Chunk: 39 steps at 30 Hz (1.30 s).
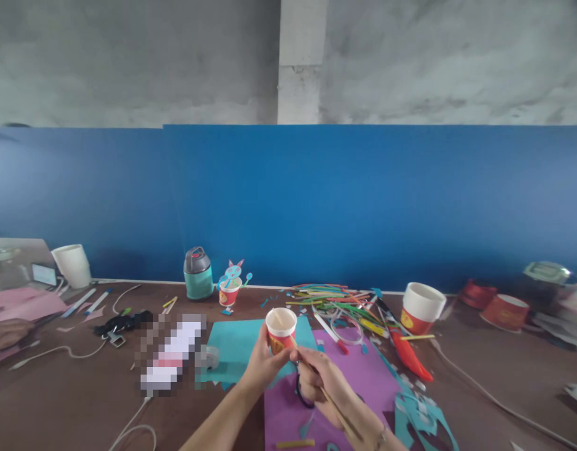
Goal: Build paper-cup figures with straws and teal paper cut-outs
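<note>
Red-and-white cup (281,333), turquoise sheet (236,341), purple sheet (370,369), blue partition (316,207)

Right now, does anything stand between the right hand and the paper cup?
Only the thin stick held by the right hand, reaching the side of the paper cup, and the thumb of the left hand close below. No other object visibly blocks it.

left hand (265,358) curled, gripping | right hand (323,379) pinching, beside it | forearms (226,410) converging
</note>
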Each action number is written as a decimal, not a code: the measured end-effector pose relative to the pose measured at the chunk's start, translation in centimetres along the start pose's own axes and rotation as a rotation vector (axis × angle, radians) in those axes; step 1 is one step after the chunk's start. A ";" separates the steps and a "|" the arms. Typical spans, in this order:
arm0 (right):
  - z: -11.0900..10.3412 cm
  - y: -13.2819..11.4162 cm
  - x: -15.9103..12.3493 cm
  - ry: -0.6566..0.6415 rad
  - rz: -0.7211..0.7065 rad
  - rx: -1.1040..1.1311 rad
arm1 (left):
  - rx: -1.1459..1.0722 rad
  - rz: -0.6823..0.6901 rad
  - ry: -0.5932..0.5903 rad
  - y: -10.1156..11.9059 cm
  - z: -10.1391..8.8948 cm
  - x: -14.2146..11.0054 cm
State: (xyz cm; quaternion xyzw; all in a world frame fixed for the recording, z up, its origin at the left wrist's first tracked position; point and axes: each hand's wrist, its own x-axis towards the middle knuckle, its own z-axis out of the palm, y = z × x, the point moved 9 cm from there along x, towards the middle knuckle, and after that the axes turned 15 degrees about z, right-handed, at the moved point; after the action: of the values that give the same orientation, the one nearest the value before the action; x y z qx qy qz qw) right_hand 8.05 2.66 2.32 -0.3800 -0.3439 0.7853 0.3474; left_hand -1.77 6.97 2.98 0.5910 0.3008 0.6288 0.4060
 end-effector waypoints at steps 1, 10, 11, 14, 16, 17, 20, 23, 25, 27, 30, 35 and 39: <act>0.0 0.1 0.0 0.001 -0.004 -0.017 | 0.011 0.009 0.026 0.0 -0.2 0.1; -3.8 -3.3 -0.8 0.275 -0.162 -0.968 | 0.125 0.056 0.395 0.9 -6.3 1.3; -4.6 -4.1 -1.1 0.338 -0.195 -1.017 | 0.134 0.060 0.400 1.1 -6.7 1.4; -7.3 -6.6 -2.5 0.742 -0.237 -1.276 | 0.110 0.080 0.298 1.3 -5.8 1.5; -7.6 -7.5 -3.3 0.937 -0.277 -1.424 | 0.097 0.081 0.216 1.3 -4.6 1.4; -7.1 -7.6 -3.4 0.935 -0.320 -1.457 | 0.100 0.077 0.187 1.2 -4.1 1.3; -4.5 -6.0 -2.6 0.672 -0.419 -1.491 | 0.120 0.059 0.139 1.2 -3.2 1.0; -2.6 -3.7 -1.7 0.468 -0.383 -1.522 | 0.124 0.057 0.110 1.5 -2.8 1.0; -2.1 -2.7 -1.5 0.452 -0.372 -1.552 | 0.122 0.052 0.094 1.7 -2.7 1.0; -2.3 -2.1 -1.3 0.470 -0.341 -1.567 | 0.097 0.029 0.081 1.6 -2.6 0.9; -3.4 -1.7 -0.9 0.516 -0.301 -1.527 | 0.025 -0.032 0.076 1.0 -2.4 0.6; -5.3 -4.2 -1.2 0.590 -0.510 -1.154 | 0.089 -0.031 0.081 0.4 -2.4 0.7; -7.1 -5.2 -1.2 0.533 -0.400 -0.703 | 0.338 0.051 0.018 0.3 -2.5 0.7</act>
State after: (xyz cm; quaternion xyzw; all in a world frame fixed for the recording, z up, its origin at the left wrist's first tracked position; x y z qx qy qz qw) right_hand 15.98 6.40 3.56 -0.5886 -0.5537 0.4146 0.4184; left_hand -4.23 7.67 3.33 0.6526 0.3908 0.5847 0.2819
